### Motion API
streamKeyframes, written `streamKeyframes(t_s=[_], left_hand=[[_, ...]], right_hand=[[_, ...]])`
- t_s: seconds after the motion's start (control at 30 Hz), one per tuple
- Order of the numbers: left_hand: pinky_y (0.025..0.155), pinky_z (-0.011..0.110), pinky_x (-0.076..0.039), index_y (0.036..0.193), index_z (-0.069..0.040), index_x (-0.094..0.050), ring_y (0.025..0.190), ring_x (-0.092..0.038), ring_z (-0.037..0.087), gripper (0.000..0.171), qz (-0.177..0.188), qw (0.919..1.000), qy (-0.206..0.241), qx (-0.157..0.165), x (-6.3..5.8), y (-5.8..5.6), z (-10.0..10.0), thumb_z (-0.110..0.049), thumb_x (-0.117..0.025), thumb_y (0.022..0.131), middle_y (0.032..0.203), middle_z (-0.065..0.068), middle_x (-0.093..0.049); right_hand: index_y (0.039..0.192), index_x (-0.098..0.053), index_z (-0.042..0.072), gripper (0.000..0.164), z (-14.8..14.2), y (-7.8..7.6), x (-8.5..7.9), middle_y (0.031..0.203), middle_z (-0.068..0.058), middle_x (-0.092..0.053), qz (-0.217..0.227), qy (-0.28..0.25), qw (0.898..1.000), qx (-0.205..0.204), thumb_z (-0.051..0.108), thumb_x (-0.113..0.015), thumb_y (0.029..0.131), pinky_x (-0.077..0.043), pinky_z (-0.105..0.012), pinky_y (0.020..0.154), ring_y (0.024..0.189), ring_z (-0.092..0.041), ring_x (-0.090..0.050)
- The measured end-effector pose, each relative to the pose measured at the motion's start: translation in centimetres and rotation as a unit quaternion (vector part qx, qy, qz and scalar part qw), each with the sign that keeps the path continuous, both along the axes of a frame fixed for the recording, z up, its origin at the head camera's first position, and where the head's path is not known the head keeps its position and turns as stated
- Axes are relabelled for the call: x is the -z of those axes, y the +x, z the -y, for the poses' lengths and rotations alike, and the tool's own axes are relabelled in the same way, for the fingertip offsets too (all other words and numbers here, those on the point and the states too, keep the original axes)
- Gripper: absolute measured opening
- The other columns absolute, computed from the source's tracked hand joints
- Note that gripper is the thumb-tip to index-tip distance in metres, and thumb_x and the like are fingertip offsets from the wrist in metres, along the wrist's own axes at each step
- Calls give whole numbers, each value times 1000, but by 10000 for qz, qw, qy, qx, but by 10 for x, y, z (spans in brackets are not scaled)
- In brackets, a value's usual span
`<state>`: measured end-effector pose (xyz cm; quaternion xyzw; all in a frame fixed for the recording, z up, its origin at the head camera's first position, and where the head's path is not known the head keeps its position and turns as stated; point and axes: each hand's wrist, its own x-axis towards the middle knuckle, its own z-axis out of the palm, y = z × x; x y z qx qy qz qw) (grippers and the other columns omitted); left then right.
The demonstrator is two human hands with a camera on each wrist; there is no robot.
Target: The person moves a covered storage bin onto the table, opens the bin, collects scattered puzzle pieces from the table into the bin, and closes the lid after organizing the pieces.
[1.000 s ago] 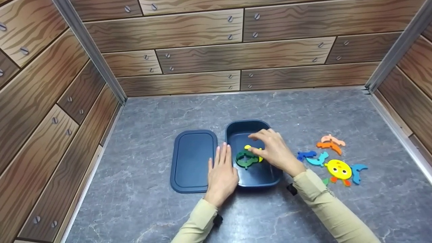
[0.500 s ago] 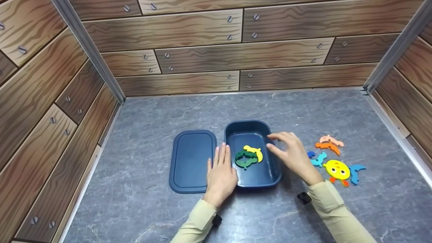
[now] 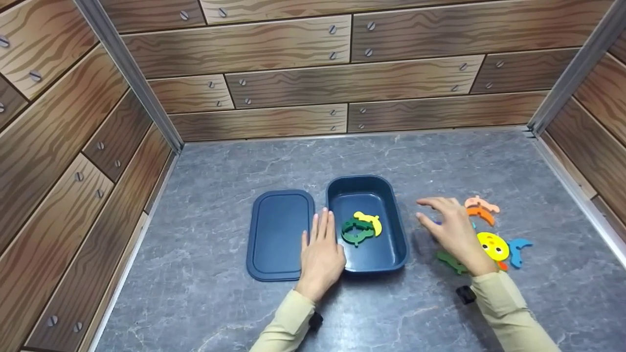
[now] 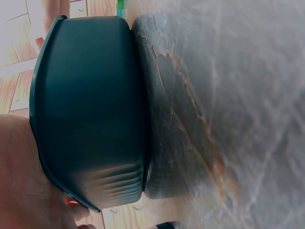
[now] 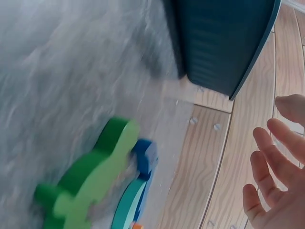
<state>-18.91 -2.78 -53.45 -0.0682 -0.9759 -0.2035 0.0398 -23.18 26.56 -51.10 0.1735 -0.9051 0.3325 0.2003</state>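
My left hand point(image 3: 323, 256) lies with straight fingers along the left rim of a dark blue plastic box point(image 3: 386, 256). Inside the box are green toy pieces point(image 3: 362, 238) forming a ring, with a yellow toy piece point(image 3: 376, 226) beside them. To the right of the box, my right hand point(image 3: 455, 232) hovers with thumb and fingers apart, holding nothing. Beneath it lies a green animal-shaped piece point(image 5: 90, 171). In the right wrist view a dark blue piece point(image 5: 144, 155) and a turquoise piece point(image 5: 125, 205) lie beyond it; in the head view the hand mostly covers them.
The box's flat blue lid point(image 3: 279, 234) lies left of the box. On the right are a yellow smiling-face disc point(image 3: 492, 246), a blue crescent piece point(image 3: 517, 253), an orange piece point(image 3: 481, 215) and a peach piece point(image 3: 481, 203). Wood-patterned walls point(image 3: 288, 83) enclose the grey marbled table point(image 3: 195, 254).
My right hand has moved right, from above the box's inside to over the loose pieces. The left hand and the pieces in the box have stayed in place.
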Motion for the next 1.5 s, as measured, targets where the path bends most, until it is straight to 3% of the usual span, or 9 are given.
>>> streamKeyframes(t_s=[0.33, 0.63, 0.8, 1.1, 1.5], left_hand=[[117, 53, -14, 159, -12, -16, 150, -8, 24, 67, 70, 10000, -49, -31, 1, -1, 0, -22, -47, 99, 165, 2, -9], [116, 54, -16, 158, -10, -20, 150, -8, 24, 63, -44, 10000, 49, 14, -1, 2, 1, -20, -42, 99, 164, 3, -11], [116, 54, -16, 158, -10, -20, 150, -9, 25, 64, -25, 10000, 39, 13, -1, 1, 1, -21, -42, 99, 164, 3, -11], [116, 54, -16, 158, -10, -19, 150, -9, 25, 65, 4, 10000, 11, 18, 0, 1, 0, -21, -44, 100, 164, 4, -11], [116, 54, -16, 158, -11, -19, 150, -8, 25, 65, -6, 10000, 20, 5, 0, 1, 0, -20, -44, 99, 164, 3, -12]], right_hand=[[119, -68, 3, 34, -25, 0, 5, 118, -19, -65, 455, 709, 9963, 182, 7, -75, 86, -39, -54, 88, 103, -36, -53], [121, -68, 7, 36, -41, -1, 10, 123, -18, -63, 1186, 1363, 9834, 131, 3, -70, 85, -39, -53, 80, 107, -39, -52], [123, -68, 6, 41, -44, -3, 12, 127, -18, -61, 1476, 1634, 9755, -25, 0, -68, 83, -37, -57, 83, 112, -41, -51], [117, -72, 10, 34, -42, -5, 20, 125, -18, -62, 1718, 1898, 9664, -209, 2, -71, 84, -35, -54, 78, 106, -38, -50], [113, -74, 9, 26, -40, -9, 22, 113, -15, -67, 1626, 1926, 9677, -71, 11, -74, 87, -37, -52, 76, 101, -37, -54]])
